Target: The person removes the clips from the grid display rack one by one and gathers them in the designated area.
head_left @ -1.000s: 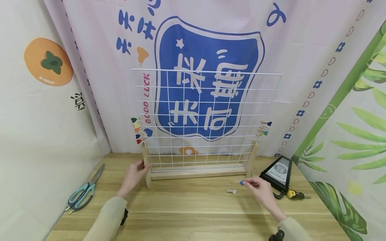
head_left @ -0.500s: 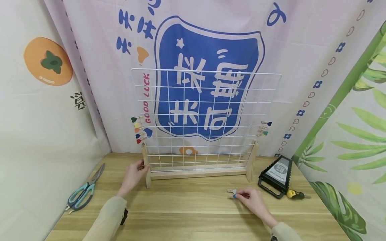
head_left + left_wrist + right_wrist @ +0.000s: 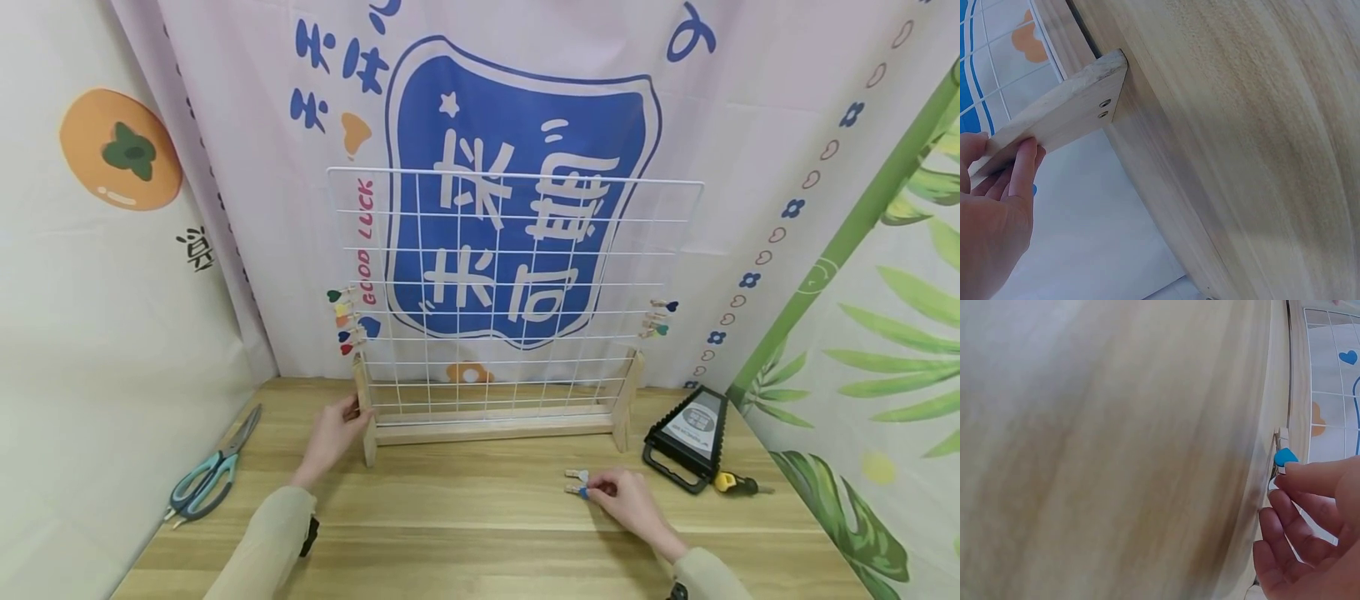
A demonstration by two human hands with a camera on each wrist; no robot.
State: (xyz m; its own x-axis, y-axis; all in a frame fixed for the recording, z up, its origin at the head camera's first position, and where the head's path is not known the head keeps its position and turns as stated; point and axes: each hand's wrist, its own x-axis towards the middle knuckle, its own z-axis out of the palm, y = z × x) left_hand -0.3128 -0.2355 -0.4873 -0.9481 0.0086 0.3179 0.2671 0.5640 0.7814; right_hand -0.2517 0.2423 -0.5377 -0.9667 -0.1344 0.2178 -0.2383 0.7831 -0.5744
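Note:
My left hand [image 3: 330,440] grips the wooden upright [image 3: 1066,109] at the left end of a white wire grid rack [image 3: 493,433]; in the left wrist view the thumb and fingers lie on either side of the board. Between thumb and forefinger, my right hand [image 3: 628,502] pinches a small wooden clothespin with a blue heart [image 3: 1285,457], low over the table. Just beyond it on the tabletop lies another clothespin with a pale heart [image 3: 582,476]. Several heart clothespins [image 3: 345,321] hang on the rack's left edge, and others [image 3: 658,318] on its right edge.
Teal-handled scissors [image 3: 206,479] lie at the table's left side. To the right sit a black triangular holder with a handle [image 3: 686,437] and a yellow-and-black screwdriver [image 3: 738,483]. A printed curtain [image 3: 517,108] hangs right behind the rack.
My right hand has brought the blue-heart clothespin left and toward me, from near the black holder to beside the pale-heart one. The left hand keeps its grip on the upright.

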